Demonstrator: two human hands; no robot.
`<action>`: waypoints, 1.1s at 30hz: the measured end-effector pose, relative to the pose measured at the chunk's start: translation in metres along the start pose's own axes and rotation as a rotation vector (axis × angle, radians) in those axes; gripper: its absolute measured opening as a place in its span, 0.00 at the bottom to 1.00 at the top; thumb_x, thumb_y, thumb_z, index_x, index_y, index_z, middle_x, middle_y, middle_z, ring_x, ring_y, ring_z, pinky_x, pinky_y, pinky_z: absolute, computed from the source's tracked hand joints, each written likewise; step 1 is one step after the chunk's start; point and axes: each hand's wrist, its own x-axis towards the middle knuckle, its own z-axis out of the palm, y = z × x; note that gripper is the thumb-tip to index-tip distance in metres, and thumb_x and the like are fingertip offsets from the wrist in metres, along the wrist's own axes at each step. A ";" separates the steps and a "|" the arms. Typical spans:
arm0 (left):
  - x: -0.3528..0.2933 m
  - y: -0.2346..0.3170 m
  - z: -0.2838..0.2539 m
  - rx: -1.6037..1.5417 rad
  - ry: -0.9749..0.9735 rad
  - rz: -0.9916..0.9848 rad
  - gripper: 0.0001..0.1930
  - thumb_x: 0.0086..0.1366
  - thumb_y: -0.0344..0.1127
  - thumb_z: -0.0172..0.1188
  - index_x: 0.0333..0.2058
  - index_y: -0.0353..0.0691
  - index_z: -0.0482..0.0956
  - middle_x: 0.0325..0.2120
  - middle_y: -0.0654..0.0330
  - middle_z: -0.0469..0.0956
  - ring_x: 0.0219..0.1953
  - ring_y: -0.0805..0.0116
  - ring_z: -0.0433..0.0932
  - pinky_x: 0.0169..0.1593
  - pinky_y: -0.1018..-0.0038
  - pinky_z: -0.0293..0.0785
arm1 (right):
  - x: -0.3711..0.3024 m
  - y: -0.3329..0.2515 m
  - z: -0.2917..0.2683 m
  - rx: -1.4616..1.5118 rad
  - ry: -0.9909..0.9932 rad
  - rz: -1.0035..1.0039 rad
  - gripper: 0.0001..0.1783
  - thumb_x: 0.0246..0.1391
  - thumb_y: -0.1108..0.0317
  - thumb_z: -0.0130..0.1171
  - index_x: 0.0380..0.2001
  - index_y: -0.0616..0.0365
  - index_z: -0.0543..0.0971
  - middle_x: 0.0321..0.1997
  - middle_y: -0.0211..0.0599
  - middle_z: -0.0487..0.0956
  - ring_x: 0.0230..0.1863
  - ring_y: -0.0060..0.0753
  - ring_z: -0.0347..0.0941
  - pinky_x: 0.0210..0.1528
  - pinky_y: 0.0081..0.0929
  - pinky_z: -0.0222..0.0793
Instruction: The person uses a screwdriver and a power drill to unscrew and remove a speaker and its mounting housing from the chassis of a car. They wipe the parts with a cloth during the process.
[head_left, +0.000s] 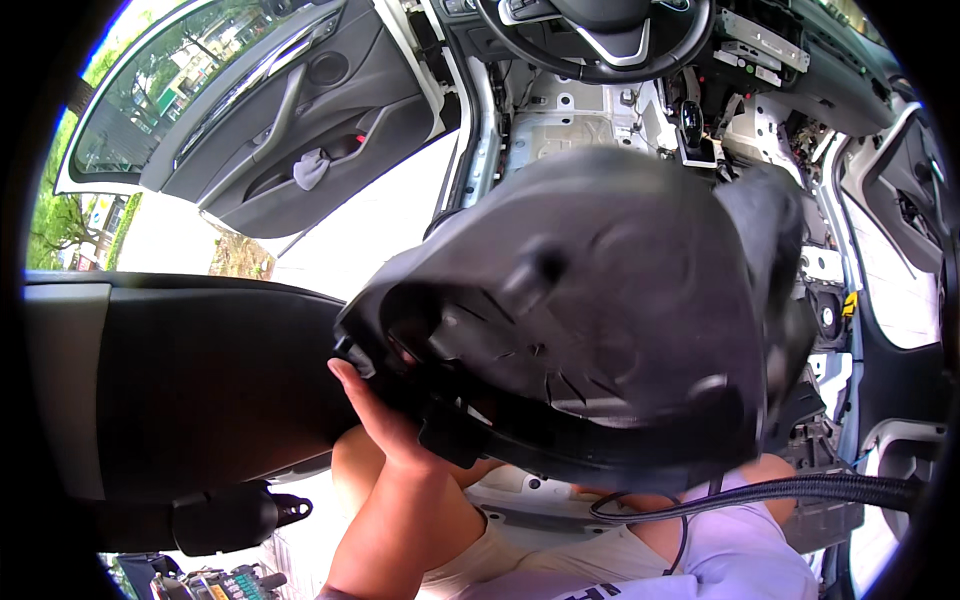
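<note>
A large black moulded plastic shell [620, 290] is held up in front of me over my lap, slightly blurred. Its face is curved, with a raised stub near the middle and a deep rim along the lower edge. My left hand [390, 415] grips its lower left corner, the thumb lying along the edge and the other fingers hidden behind. I cannot see my right hand; the shell covers that side. A dark, blurred piece [775, 240] shows behind the shell's right edge, and I cannot tell whether it belongs to it.
This is a stripped car interior with a bare metal floor [565, 130]. The steering wheel [600, 70] and gear lever [691, 125] are ahead. The left door [300, 120] stands open with a grey cloth [311, 169] in its pocket. A black sleeved cable [800, 488] crosses at lower right.
</note>
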 end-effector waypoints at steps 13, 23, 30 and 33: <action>0.008 -0.005 -0.002 0.026 -0.061 -0.012 0.33 0.73 0.68 0.51 0.61 0.47 0.77 0.55 0.59 0.81 0.58 0.56 0.79 0.65 0.53 0.74 | -0.073 0.009 0.094 0.375 -0.577 0.078 0.26 0.57 0.60 0.67 0.55 0.55 0.73 0.51 0.52 0.81 0.57 0.62 0.77 0.57 0.40 0.72; 0.014 -0.014 0.026 0.221 0.229 0.070 0.35 0.74 0.68 0.50 0.59 0.43 0.78 0.52 0.59 0.82 0.55 0.58 0.78 0.64 0.62 0.72 | -0.084 -0.055 0.037 0.834 0.257 -0.299 0.18 0.64 0.60 0.63 0.47 0.59 0.70 0.38 0.48 0.80 0.41 0.47 0.78 0.49 0.37 0.71; 0.013 -0.010 0.020 0.316 0.383 -0.050 0.37 0.76 0.68 0.47 0.61 0.37 0.74 0.54 0.55 0.79 0.56 0.60 0.78 0.63 0.64 0.72 | -0.143 -0.039 -0.095 1.270 0.337 -0.140 0.13 0.77 0.60 0.49 0.55 0.55 0.73 0.50 0.30 0.78 0.51 0.21 0.74 0.58 0.26 0.71; 0.010 -0.007 0.030 0.373 0.408 -0.087 0.36 0.78 0.65 0.43 0.61 0.35 0.74 0.54 0.55 0.80 0.54 0.62 0.79 0.60 0.65 0.75 | -0.199 -0.055 -0.176 1.458 0.310 -0.367 0.11 0.77 0.62 0.48 0.55 0.54 0.72 0.53 0.31 0.78 0.53 0.23 0.76 0.59 0.30 0.73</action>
